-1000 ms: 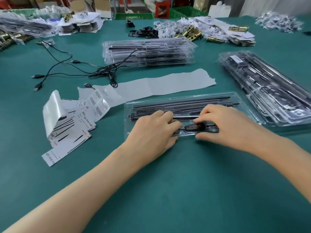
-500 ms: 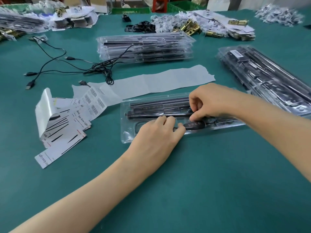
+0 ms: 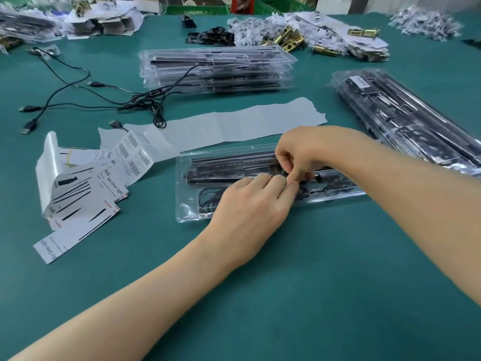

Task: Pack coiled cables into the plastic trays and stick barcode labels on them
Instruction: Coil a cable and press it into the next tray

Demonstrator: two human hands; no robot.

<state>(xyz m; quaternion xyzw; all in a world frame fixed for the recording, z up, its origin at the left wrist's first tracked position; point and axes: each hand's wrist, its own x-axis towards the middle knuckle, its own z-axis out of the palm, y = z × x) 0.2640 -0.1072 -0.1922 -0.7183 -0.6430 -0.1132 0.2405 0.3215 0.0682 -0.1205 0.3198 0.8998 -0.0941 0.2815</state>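
Note:
A clear plastic tray (image 3: 187,212) lies in the middle of the green table. It holds long black bars (image 3: 221,168), a coiled black cable (image 3: 208,201) at its left end and a black controller (image 3: 303,194). My left hand (image 3: 250,207) lies flat on the tray, its straight fingers pressing on the contents near the controller. My right hand (image 3: 307,152) hovers over the bars with curled fingers, thumb and forefinger pinching the cable just above the controller. A sheet of barcode labels (image 3: 135,155) lies left of the tray.
Loose USB cables (image 3: 78,87) sprawl at the back left. A stack of filled trays (image 3: 216,71) stands behind, and a labelled pile (image 3: 406,121) lies at the right. Printed cards (image 3: 78,204) and a strip of backing paper (image 3: 234,123) lie nearby. Brass hardware and paper clutter the far edge.
My right hand has left the tray's near edge, moved up over the bars and curled its fingers down at the cable. My left hand has stayed pressing on the tray.

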